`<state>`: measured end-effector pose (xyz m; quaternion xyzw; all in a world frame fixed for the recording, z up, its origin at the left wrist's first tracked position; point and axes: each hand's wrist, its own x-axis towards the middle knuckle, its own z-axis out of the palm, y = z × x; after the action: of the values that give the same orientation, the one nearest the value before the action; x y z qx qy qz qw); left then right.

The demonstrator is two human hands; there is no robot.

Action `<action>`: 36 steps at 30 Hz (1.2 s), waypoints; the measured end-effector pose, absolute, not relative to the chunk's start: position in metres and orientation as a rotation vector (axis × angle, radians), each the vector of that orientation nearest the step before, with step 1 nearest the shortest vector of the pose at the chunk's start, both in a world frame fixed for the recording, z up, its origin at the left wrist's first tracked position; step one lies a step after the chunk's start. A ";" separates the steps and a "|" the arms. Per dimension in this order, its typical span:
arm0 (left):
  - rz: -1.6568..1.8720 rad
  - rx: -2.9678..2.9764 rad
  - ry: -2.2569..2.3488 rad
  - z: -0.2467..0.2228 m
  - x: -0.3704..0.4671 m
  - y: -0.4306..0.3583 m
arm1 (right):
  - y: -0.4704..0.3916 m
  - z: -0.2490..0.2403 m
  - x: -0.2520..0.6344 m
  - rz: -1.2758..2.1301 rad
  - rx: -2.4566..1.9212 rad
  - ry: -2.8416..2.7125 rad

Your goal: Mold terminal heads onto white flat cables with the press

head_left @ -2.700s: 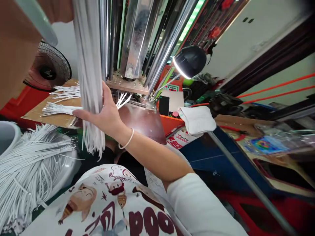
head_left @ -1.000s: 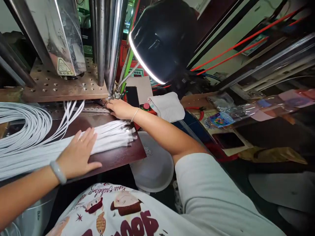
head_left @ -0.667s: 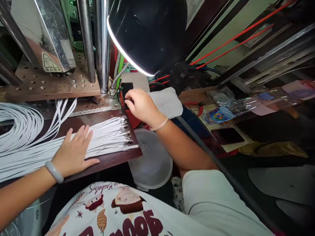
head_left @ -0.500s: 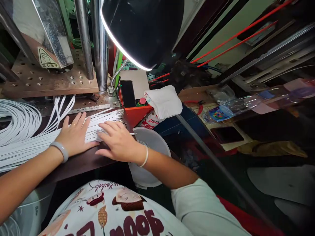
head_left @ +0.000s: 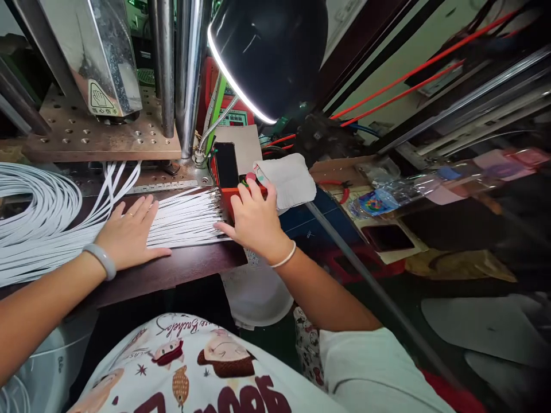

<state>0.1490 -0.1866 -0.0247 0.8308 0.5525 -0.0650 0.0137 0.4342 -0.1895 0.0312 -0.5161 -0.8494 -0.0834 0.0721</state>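
Observation:
My left hand (head_left: 129, 232) lies flat on a spread row of white cables (head_left: 185, 221), its fingers apart. Small metal ends show at the cables' right side. Beyond these ends, my right hand (head_left: 255, 221) is over the front of a red tray (head_left: 227, 197), fingers spread and slightly bent. Its fingertips are by a small pink-topped item (head_left: 251, 176) and a folded white cloth (head_left: 289, 180); whether they touch is unclear. A dark phone (head_left: 226, 165) rests behind the tray's front edge.
A metal press (head_left: 103, 146) with a hand-warning label stands at the back left. Coiled white cables (head_left: 41, 201) lie on the left. A black lamp (head_left: 271, 51) hangs above. Below the table edge is a pale bucket (head_left: 258, 295). Plastic bottles (head_left: 379, 202) are on the right.
My right hand has left the cables and moved right and away from me to the red tray. My left hand stays on the cables. The view has shifted slightly.

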 end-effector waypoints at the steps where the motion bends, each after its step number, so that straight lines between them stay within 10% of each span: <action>1: -0.204 2.574 1.726 -0.025 0.149 -0.188 | -0.193 0.026 0.437 -0.195 -1.538 -2.517; 15: -0.008 2.658 1.580 -0.034 0.144 -0.202 | -0.048 0.015 0.376 -0.011 -1.248 -2.957; 25: -0.131 2.252 1.694 0.002 0.121 -0.154 | -0.219 -0.029 0.393 0.339 -0.972 -2.356; 36: -0.178 1.457 1.235 0.023 0.115 -0.115 | -0.225 -0.041 0.382 0.243 -1.103 -2.433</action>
<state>0.1149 -0.1149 0.0227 0.6218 0.5269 -0.0759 0.5744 0.3821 -0.2249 -0.0413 -0.4004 -0.8833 0.0883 0.2274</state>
